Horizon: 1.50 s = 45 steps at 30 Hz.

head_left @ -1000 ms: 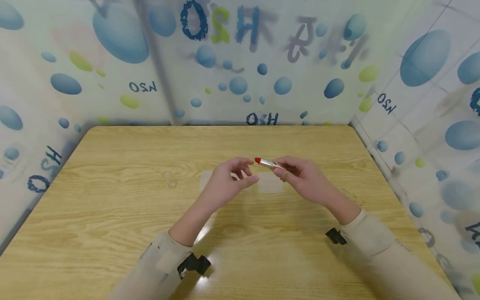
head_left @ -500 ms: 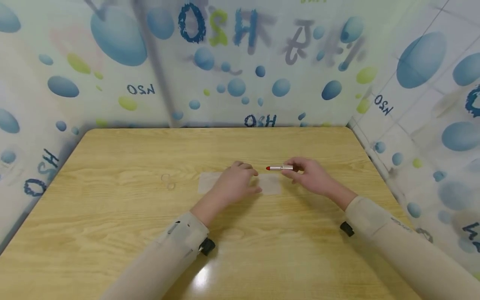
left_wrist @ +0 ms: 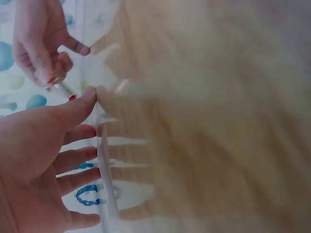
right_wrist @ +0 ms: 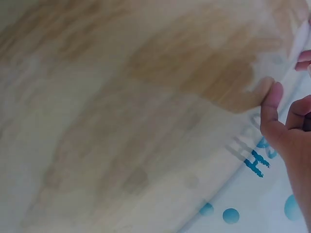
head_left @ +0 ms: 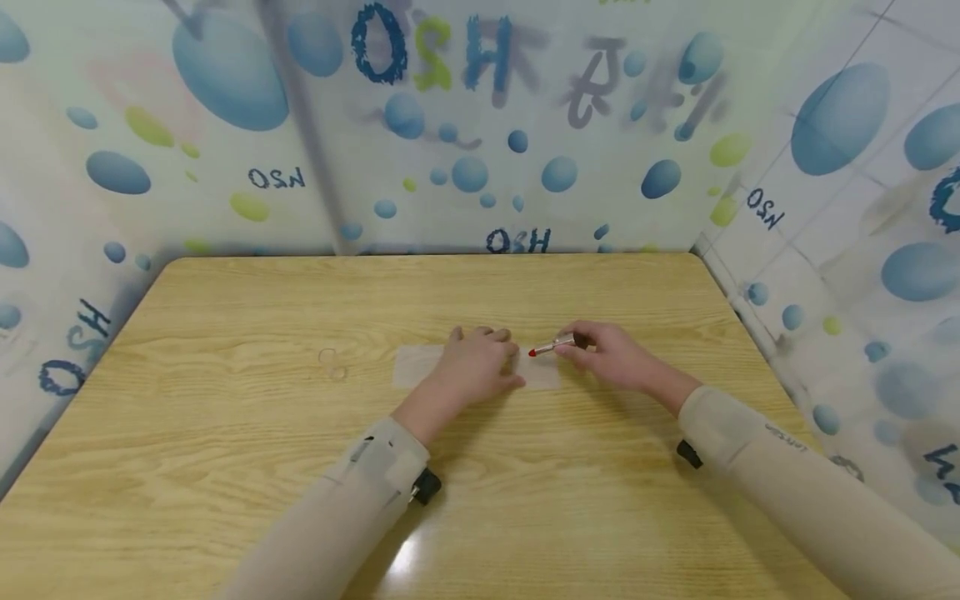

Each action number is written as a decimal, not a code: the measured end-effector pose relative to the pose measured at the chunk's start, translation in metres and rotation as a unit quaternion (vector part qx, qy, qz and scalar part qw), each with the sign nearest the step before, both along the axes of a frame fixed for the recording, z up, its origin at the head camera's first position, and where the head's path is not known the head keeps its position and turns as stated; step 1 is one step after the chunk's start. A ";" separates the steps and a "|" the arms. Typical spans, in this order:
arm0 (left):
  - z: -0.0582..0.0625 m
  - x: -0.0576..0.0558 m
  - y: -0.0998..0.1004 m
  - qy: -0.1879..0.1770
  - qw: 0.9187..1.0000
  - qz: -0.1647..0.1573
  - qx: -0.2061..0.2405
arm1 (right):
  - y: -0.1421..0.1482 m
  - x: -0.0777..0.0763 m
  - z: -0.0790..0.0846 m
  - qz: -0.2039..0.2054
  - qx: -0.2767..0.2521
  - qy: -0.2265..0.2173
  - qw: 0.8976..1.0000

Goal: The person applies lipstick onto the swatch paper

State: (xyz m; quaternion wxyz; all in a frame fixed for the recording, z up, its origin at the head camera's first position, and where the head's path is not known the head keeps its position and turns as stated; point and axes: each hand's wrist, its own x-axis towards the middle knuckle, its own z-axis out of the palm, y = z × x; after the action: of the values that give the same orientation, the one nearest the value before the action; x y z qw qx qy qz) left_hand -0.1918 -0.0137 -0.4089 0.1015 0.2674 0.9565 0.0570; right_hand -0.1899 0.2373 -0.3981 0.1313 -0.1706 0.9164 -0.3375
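A white strip of paper (head_left: 414, 367) lies flat on the wooden table (head_left: 525, 467), partly hidden beneath my left hand (head_left: 474, 367). In the left wrist view the fingers (left_wrist: 77, 184) of that hand are spread and nearly straight, tips down at the surface. My right hand (head_left: 615, 360) pinches a lipstick (head_left: 555, 344) with a silver tube and a bare red tip. The tip points left and down, close over the right part of the paper. In the right wrist view the right hand's little finger (right_wrist: 272, 99) reaches the table and the lipstick is hidden.
Two thin, pale loops (head_left: 333, 367) lie on the table left of the paper. A curtain (head_left: 450, 125) printed with blue drops rises behind the table's far edge and along both sides.
My left hand has come down from beside the lipstick onto the paper, its fingers spreading. My right hand has drawn the lipstick to the right, then tilted its red tip down toward the paper.
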 end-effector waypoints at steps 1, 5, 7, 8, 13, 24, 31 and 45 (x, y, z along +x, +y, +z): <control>0.000 0.000 0.000 0.000 1.000 -0.001 -0.001 | 0.000 0.000 -0.001 0.002 0.005 0.007 1.000; 0.001 -0.002 0.000 -0.006 1.000 0.000 -0.004 | 0.000 -0.001 -0.004 0.011 0.020 0.030 0.999; 0.003 -0.002 0.000 -0.011 1.000 0.003 -0.004 | 0.000 -0.001 -0.007 0.007 0.020 0.032 0.999; 0.003 -0.002 0.000 -0.014 1.000 0.006 -0.004 | 0.000 -0.002 -0.008 0.005 0.019 0.032 0.999; 0.006 -0.001 0.003 -0.018 1.000 0.015 -0.006 | 0.000 -0.002 -0.011 -0.011 0.013 0.033 0.999; 0.010 0.001 0.006 -0.027 0.999 0.030 -0.006 | -0.001 -0.002 -0.010 -0.015 0.019 0.031 0.999; 0.011 0.003 0.008 -0.033 0.999 0.036 -0.007 | -0.002 -0.002 -0.011 -0.018 0.026 0.022 0.999; 0.011 0.003 0.008 -0.030 0.999 0.033 -0.004 | -0.003 -0.004 -0.011 -0.020 0.036 0.022 0.999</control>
State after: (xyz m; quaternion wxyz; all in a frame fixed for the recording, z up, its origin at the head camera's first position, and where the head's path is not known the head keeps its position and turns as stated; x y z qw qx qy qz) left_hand -0.1884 -0.0058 -0.3977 0.1292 0.2332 0.9617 0.0643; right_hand -0.1935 0.2341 -0.4090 0.1108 -0.1544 0.9339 -0.3027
